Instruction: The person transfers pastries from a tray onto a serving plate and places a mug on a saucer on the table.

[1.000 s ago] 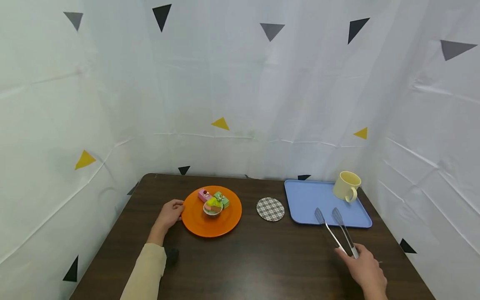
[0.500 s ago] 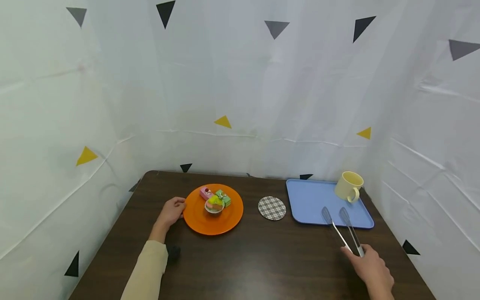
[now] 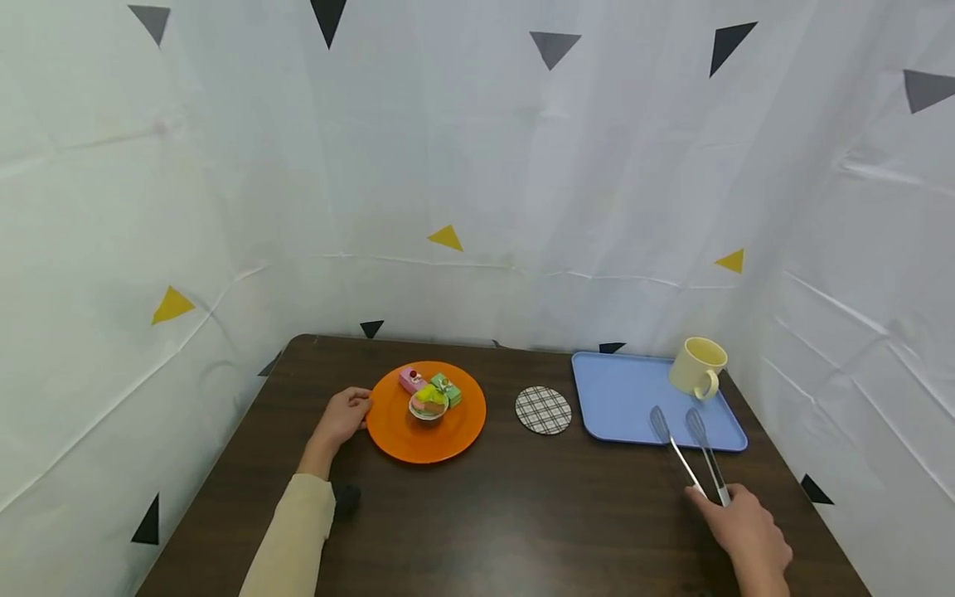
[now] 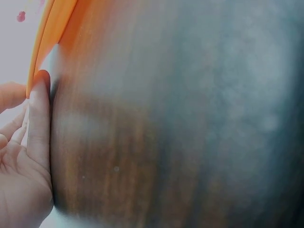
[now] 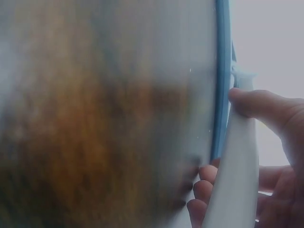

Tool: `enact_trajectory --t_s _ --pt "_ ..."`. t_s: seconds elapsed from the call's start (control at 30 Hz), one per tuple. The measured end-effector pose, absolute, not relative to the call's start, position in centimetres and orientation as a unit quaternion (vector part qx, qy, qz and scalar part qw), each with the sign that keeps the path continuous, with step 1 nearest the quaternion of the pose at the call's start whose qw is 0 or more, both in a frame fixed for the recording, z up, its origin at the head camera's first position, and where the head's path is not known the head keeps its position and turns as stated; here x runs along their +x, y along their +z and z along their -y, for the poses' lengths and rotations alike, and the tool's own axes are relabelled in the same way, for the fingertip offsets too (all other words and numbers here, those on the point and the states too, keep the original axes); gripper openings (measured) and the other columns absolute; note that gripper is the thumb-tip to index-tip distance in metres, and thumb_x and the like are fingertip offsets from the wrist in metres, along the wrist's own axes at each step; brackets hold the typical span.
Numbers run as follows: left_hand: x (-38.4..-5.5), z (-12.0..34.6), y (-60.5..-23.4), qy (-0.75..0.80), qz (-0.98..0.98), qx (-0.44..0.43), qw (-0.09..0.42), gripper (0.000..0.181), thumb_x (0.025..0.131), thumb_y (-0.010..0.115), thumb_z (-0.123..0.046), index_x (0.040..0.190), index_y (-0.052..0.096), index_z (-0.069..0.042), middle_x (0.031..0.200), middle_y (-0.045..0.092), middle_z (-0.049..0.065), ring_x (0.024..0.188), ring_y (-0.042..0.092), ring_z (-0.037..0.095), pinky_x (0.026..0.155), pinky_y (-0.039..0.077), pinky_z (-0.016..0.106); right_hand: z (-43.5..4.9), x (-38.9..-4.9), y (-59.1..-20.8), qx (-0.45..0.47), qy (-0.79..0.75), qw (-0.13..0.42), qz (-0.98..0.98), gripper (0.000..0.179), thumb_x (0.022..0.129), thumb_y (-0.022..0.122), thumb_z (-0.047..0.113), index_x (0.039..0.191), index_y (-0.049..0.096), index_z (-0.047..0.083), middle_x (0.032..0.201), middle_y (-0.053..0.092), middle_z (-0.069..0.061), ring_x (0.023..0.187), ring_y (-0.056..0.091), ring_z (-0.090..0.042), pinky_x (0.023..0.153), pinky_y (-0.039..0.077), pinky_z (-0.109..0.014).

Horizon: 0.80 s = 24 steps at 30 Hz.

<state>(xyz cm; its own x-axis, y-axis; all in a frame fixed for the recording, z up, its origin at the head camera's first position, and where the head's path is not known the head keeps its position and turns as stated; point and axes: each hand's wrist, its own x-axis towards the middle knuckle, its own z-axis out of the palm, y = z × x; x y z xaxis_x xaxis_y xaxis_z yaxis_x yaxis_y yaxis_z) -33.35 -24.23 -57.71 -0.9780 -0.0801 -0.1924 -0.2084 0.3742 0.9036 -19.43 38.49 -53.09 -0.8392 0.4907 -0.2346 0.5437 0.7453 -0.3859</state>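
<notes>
My left hand (image 3: 345, 417) pinches the left rim of an orange plate (image 3: 395, 444); in the left wrist view the plate's edge (image 4: 40, 42) lies between thumb and finger. On the plate sit a pink cake piece (image 3: 413, 381), a green cake piece (image 3: 448, 388) and a small cup-shaped dessert with yellow topping (image 3: 429, 404). My right hand (image 3: 746, 531) grips metal tongs (image 3: 716, 468), whose spread tips reach over the front edge of a blue tray (image 3: 615, 394). In the right wrist view my fingers wrap the pale tongs handle (image 5: 235, 166), with nothing between the tips.
A yellow mug (image 3: 697, 367) stands at the back right of the tray. Between plate and tray lies a round checked coaster (image 3: 543, 410). A dark wooden table (image 3: 507, 514) bears everything, with white patterned curtains (image 3: 485, 166) behind and at both sides.
My right hand has shifted slightly to the right with the tongs, their tips moving along the tray's front edge. The left hand stays at the plate. The head view has tilted a little.
</notes>
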Motion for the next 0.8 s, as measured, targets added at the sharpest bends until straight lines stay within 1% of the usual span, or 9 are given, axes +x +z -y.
enact_trajectory --t_s 0.1,0.3,0.47,0.57,0.8 --pt "-33.46 24.31 -57.72 0.547 -0.830 -0.090 0.063 0.038 0.105 0.050 -0.027 0.137 0.051 -0.006 0.129 0.061 0.017 0.103 0.062 0.025 0.087 0.056 0.031 -38.45 -19.54 -52.82 0.277 -0.226 0.061 -0.932 0.106 0.073 0.053 0.088 0.131 0.048 -0.002 0.103 0.060 -0.027 0.086 0.058 -0.044 0.066 0.043 -0.061" --pt "-33.48 24.36 -57.76 0.546 -0.831 -0.085 0.062 0.039 0.105 0.049 -0.027 0.137 0.050 -0.005 0.129 0.060 0.018 0.105 0.062 0.025 0.088 0.057 0.031 -38.29 -19.64 -52.67 0.281 -0.223 0.060 -0.932 0.104 0.074 0.054 0.087 0.129 0.049 -0.002 0.097 0.060 -0.024 0.084 0.057 -0.042 0.067 0.042 -0.061" --pt "-33.32 24.34 -57.69 0.548 -0.830 -0.084 0.058 0.038 0.105 0.050 -0.026 0.137 0.051 -0.005 0.129 0.061 0.017 0.104 0.063 0.024 0.087 0.057 0.031 -38.12 -19.67 -52.89 0.288 -0.215 0.059 -0.931 0.100 0.075 0.055 0.085 0.123 0.051 -0.002 0.091 0.059 -0.020 0.080 0.056 -0.039 0.065 0.040 -0.057" --pt "-33.27 24.36 -57.67 0.550 -0.829 -0.084 0.060 0.039 0.105 0.050 -0.026 0.137 0.050 -0.004 0.129 0.061 0.018 0.104 0.063 0.024 0.087 0.057 0.030 -38.11 -19.68 -53.00 0.289 -0.211 0.059 -0.932 0.098 0.076 0.055 0.085 0.123 0.051 -0.002 0.090 0.059 -0.019 0.079 0.056 -0.038 0.065 0.040 -0.056" --pt "-33.28 24.51 -57.50 0.553 -0.826 -0.085 0.063 0.039 0.106 0.050 -0.026 0.138 0.050 -0.004 0.130 0.061 0.018 0.106 0.063 0.025 0.087 0.057 0.031 -38.10 -19.93 -52.94 0.278 -0.208 0.066 -0.935 0.095 0.075 0.055 0.085 0.117 0.053 0.000 0.089 0.059 -0.019 0.080 0.056 -0.040 0.066 0.041 -0.059"
